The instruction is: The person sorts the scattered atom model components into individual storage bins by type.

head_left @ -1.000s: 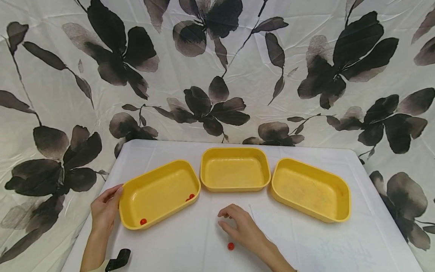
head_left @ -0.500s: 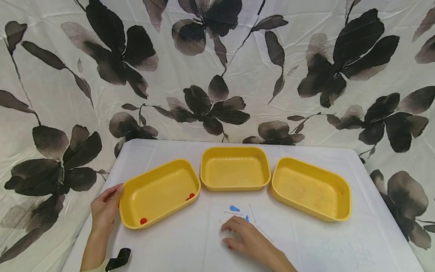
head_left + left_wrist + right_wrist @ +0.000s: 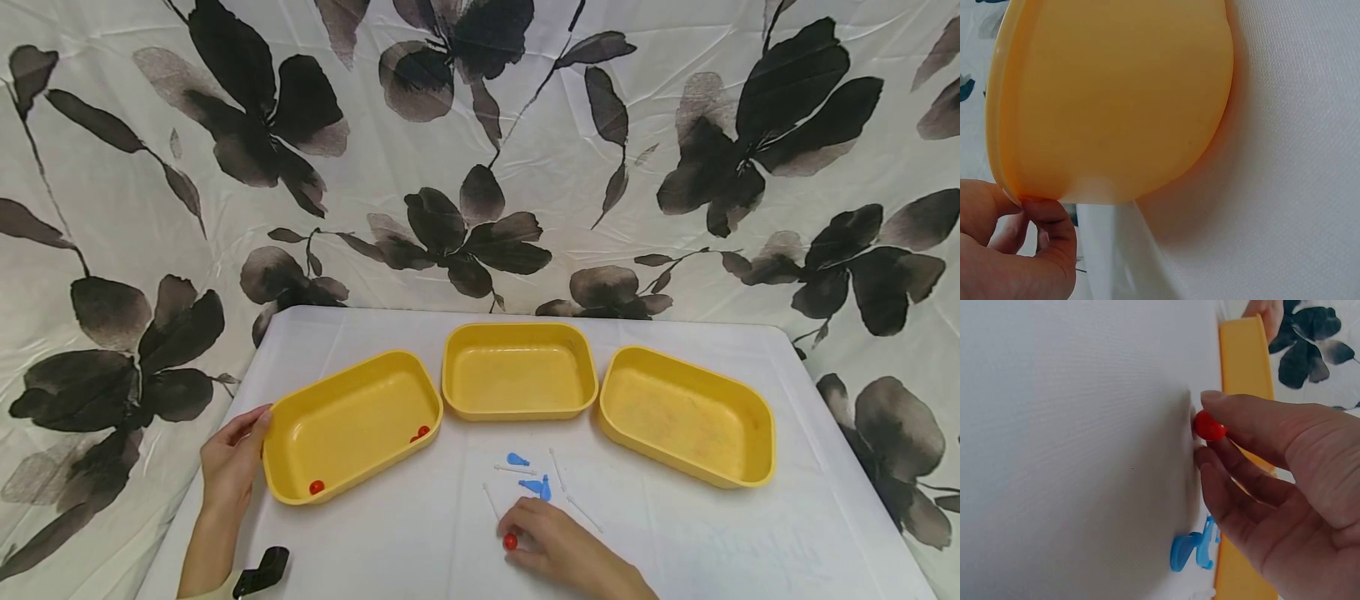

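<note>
My left hand [image 3: 228, 467] pinches the outer rim of the left yellow tray [image 3: 341, 400] between thumb and fingers; the tray's side wall [image 3: 1116, 106] fills much of the left wrist view. Inside that tray lie a red ball [image 3: 317, 487] near the left front corner and two more red balls [image 3: 423, 432] close together at the right end. Low over the white table, my right hand [image 3: 558, 546] pinches another red ball [image 3: 1210, 425] between thumb and index finger. Just beyond its knuckles are small blue plastic pieces [image 3: 532, 486].
Two further yellow trays, the middle one [image 3: 520, 413] and the right one [image 3: 686, 467], stand along the back. Several thin white sticks like cotton swabs [image 3: 584, 514] lie around the blue pieces, with another blue piece [image 3: 517, 459] behind. A floral cloth [image 3: 465, 225] hangs behind the table.
My right hand has come down and toward me, uncovering the blue pieces and white sticks, and has taken hold of the red ball on the table. The left hand stays on the tray rim.
</note>
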{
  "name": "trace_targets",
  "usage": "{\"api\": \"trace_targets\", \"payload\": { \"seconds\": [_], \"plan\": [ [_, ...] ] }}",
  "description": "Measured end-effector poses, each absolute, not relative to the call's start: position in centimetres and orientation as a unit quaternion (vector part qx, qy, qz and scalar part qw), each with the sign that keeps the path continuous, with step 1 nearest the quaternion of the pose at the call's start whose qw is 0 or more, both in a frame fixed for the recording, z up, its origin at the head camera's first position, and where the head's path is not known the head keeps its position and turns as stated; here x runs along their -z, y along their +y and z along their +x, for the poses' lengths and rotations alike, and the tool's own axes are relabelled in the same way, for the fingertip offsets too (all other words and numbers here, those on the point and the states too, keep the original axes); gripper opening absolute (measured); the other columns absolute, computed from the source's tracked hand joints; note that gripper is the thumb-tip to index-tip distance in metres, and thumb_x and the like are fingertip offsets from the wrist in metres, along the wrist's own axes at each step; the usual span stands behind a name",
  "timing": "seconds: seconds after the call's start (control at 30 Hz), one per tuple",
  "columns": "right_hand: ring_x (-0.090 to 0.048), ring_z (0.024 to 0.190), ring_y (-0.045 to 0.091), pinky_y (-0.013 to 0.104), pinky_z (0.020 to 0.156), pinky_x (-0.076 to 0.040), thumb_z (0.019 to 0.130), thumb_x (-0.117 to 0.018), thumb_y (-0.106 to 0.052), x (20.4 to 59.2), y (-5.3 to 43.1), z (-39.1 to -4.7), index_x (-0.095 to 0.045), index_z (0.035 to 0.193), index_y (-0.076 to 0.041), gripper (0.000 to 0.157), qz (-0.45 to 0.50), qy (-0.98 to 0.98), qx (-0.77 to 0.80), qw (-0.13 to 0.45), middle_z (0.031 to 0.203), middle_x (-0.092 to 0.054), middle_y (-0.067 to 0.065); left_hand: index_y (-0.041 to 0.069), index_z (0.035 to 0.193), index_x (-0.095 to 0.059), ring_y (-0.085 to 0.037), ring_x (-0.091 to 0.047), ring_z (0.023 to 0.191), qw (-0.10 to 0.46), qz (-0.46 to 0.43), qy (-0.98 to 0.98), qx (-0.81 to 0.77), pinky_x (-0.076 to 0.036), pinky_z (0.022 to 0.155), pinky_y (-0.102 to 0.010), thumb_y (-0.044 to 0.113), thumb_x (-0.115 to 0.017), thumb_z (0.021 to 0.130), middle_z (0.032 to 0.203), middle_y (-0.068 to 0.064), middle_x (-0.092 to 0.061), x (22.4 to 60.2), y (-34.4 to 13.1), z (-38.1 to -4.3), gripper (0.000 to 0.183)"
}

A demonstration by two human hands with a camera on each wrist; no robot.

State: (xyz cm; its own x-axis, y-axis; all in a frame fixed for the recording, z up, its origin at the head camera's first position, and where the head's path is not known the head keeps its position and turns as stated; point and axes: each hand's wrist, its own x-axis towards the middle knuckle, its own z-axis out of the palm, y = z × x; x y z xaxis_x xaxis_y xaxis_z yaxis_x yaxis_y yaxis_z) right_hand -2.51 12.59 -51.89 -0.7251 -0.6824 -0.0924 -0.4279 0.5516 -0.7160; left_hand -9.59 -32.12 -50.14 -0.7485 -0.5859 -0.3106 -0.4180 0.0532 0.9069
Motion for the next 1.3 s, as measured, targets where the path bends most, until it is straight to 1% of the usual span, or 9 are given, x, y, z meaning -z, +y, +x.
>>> {"api": "trace_targets", "payload": {
  "seconds": [0.17, 0.33, 0.43, 0.57, 0.67, 0.8, 1.03, 1.2, 1.3],
  "plan": [
    [-0.054, 0.095, 0.002, 0.022, 0.087, -0.05, 0.096, -0.073, -0.013, 52.1, 12.7, -2.5, -0.069, 0.107, -0.017, 0.012, -0.354, 0.851, 0.354, 0.156, 0.102, -0.059, -0.013, 0.004, 0.14, -0.06, 0.0, -0.057, 0.094, 0.072, 0.346, -0.724, 0.592, -0.048, 0.078, -0.003, 0.03, -0.063, 0.103, 0.107, 0.016, -0.06, 50.2, -32.2, -9.5, 0.046],
    [-0.054, 0.092, 0.001, 0.02, 0.084, -0.05, 0.096, -0.073, -0.013, 51.8, 12.5, -3.0, -0.069, 0.106, -0.017, 0.011, -0.357, 0.849, 0.358, 0.15, 0.101, -0.059, -0.013, 0.005, 0.142, -0.059, -0.001, -0.056, 0.095, 0.065, 0.348, -0.731, 0.584, -0.048, 0.079, -0.004, 0.032, -0.062, 0.104, 0.113, 0.012, -0.06, 50.3, -32.3, -9.6, 0.047],
    [-0.056, 0.09, 0.002, 0.019, 0.082, -0.05, 0.095, -0.074, -0.011, 51.6, 12.2, -3.4, -0.069, 0.105, -0.016, 0.012, -0.373, 0.847, 0.359, 0.118, 0.1, -0.061, -0.011, 0.005, 0.142, -0.06, -0.001, -0.056, 0.095, 0.066, 0.343, -0.734, 0.583, -0.049, 0.079, -0.004, 0.033, -0.062, 0.103, 0.117, 0.009, -0.061, 50.4, -32.4, -9.5, 0.047],
    [-0.058, 0.087, 0.004, 0.017, 0.08, -0.05, 0.094, -0.075, -0.008, 51.4, 11.8, -3.9, -0.068, 0.104, -0.014, 0.013, -0.388, 0.843, 0.364, 0.08, 0.1, -0.063, -0.008, 0.006, 0.141, -0.061, -0.001, -0.056, 0.095, 0.069, 0.347, -0.727, 0.588, -0.048, 0.079, -0.004, 0.032, -0.063, 0.103, 0.112, 0.012, -0.06, 50.4, -32.3, -9.5, 0.046],
    [-0.059, 0.088, 0.004, 0.017, 0.081, -0.051, 0.095, -0.074, -0.007, 51.1, 11.4, -4.4, -0.068, 0.105, -0.012, 0.013, -0.385, 0.841, 0.372, 0.076, 0.102, -0.064, -0.007, 0.005, 0.14, -0.061, -0.001, -0.056, 0.095, 0.07, 0.348, -0.724, 0.591, -0.048, 0.078, -0.003, 0.031, -0.063, 0.103, 0.109, 0.015, -0.06, 50.4, -32.3, -9.6, 0.045],
    [-0.06, 0.09, 0.004, 0.018, 0.082, -0.053, 0.096, -0.073, -0.006, 50.8, 10.8, -4.9, -0.068, 0.106, -0.011, 0.012, -0.375, 0.838, 0.389, 0.078, 0.101, -0.063, -0.007, 0.006, 0.14, -0.061, -0.001, -0.056, 0.096, 0.069, 0.347, -0.723, 0.593, -0.048, 0.079, -0.004, 0.032, -0.063, 0.103, 0.111, 0.013, -0.059, 50.5, -32.2, -9.6, 0.046],
    [-0.062, 0.09, 0.007, 0.019, 0.08, -0.055, 0.095, -0.074, -0.007, 50.5, 9.5, -5.8, -0.069, 0.105, -0.008, 0.011, -0.379, 0.829, 0.408, 0.046, 0.1, -0.064, -0.004, 0.006, 0.14, -0.061, -0.001, -0.057, 0.095, 0.072, 0.346, -0.727, 0.588, -0.048, 0.079, -0.004, 0.032, -0.062, 0.103, 0.113, 0.012, -0.061, 50.6, -32.3, -9.6, 0.045],
    [-0.064, 0.089, 0.009, 0.022, 0.08, -0.056, 0.093, -0.075, -0.005, 50.2, 8.5, -6.4, -0.068, 0.106, -0.007, 0.014, -0.382, 0.819, 0.428, 0.035, 0.101, -0.064, -0.002, 0.005, 0.142, -0.059, -0.002, -0.056, 0.097, 0.068, 0.348, -0.729, 0.585, -0.049, 0.081, -0.005, 0.033, -0.062, 0.104, 0.121, 0.006, -0.061, 50.5, -32.2, -9.6, 0.047],
    [-0.064, 0.09, 0.008, 0.023, 0.081, -0.057, 0.093, -0.076, -0.004, 50.0, 8.0, -6.8, -0.069, 0.107, -0.006, 0.016, -0.377, 0.815, 0.438, 0.039, 0.102, -0.065, -0.002, 0.006, 0.142, -0.059, -0.002, -0.056, 0.098, 0.066, 0.348, -0.73, 0.584, -0.049, 0.083, -0.006, 0.034, -0.061, 0.104, 0.125, 0.003, -0.06, 50.4, -32.2, -9.6, 0.048]
  ]
}}
